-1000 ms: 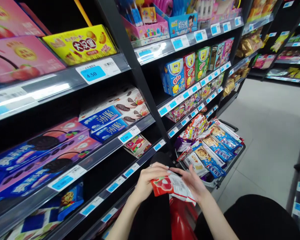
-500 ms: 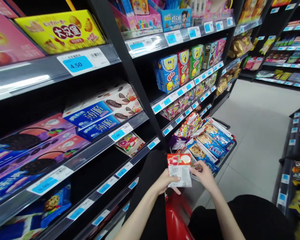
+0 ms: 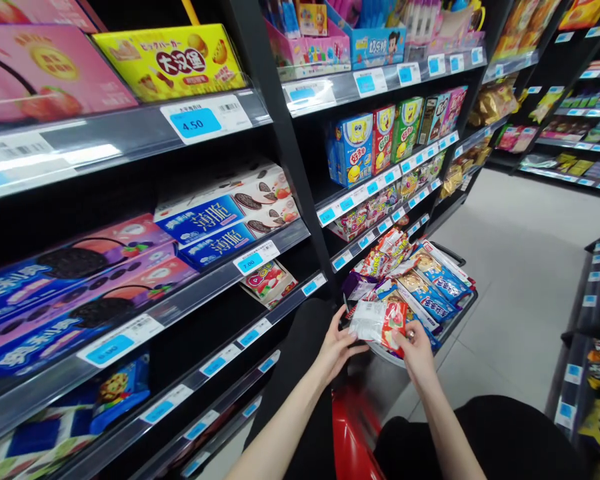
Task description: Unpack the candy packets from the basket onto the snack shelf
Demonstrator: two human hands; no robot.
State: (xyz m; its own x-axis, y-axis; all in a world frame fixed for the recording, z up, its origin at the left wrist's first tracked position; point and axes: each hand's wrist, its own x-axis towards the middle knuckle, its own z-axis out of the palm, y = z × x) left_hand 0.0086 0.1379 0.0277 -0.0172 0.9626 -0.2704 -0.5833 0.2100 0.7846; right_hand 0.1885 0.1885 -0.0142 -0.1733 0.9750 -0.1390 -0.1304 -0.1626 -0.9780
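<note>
Packet (image 3: 374, 322) in front of piled snacks (image 3: 436, 303)

On my feed, the right hand (image 3: 416, 352) pinches its red end; the left hand (image 3: 334, 345) is spread at the pale end. I judge this a handling step; the next move calls for a steady pinch.

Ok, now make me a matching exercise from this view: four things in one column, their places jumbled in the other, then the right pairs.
Things:
1. Red-and-silver packet
2. Yellow box
3. Blue SpongeBob carton
4. Blue-and-white biscuit boxes

Places:
A. On the shelf above the 7.00 label
B. Next to a red carton
C. At the fingers of the right hand
D. On the shelf above the 4.50 label

Pairs: 1-C, 2-D, 3-B, 4-A.
</note>
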